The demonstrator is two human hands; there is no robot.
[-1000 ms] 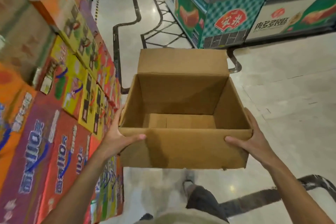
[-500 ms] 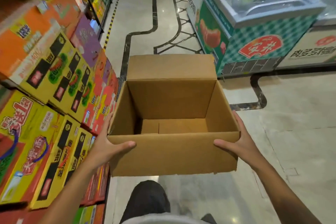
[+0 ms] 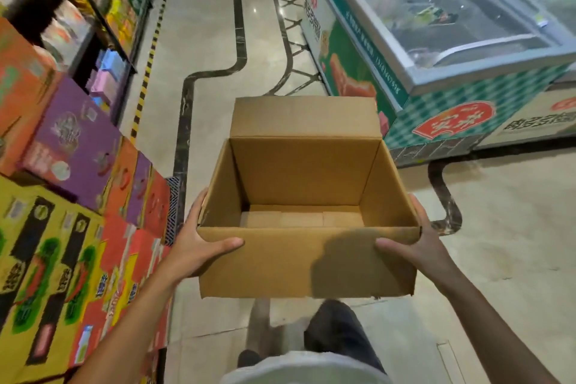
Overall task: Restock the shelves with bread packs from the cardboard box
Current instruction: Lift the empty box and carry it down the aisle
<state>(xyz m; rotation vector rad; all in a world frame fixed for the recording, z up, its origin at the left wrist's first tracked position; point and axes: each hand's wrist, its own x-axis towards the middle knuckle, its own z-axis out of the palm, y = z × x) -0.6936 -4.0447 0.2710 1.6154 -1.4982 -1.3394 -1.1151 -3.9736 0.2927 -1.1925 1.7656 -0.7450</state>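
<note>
Floor (image 3: 212,25): pale polished tile with dark winding inlay lines, running ahead of the box.
Freezer (image 3: 436,50): glass-topped chest, green checked side with a red logo, to the right of the box and beyond it.
Cartons (image 3: 71,146): stacked purple, orange, yellow and red printed cases, to the left of the box; shelves (image 3: 103,19) of blurred goods behind them.
Box (image 3: 307,262): brown cardboard, held level above the floor, far flap upright, inside bare down to its bottom flaps.
Left hand (image 3: 194,248): grasps the box's near left corner, thumb across the front wall, fingers along the side.
Right hand (image 3: 419,248): grasps the near right corner the same way.
Leg (image 3: 339,333): dark trousers, below the box.
</note>
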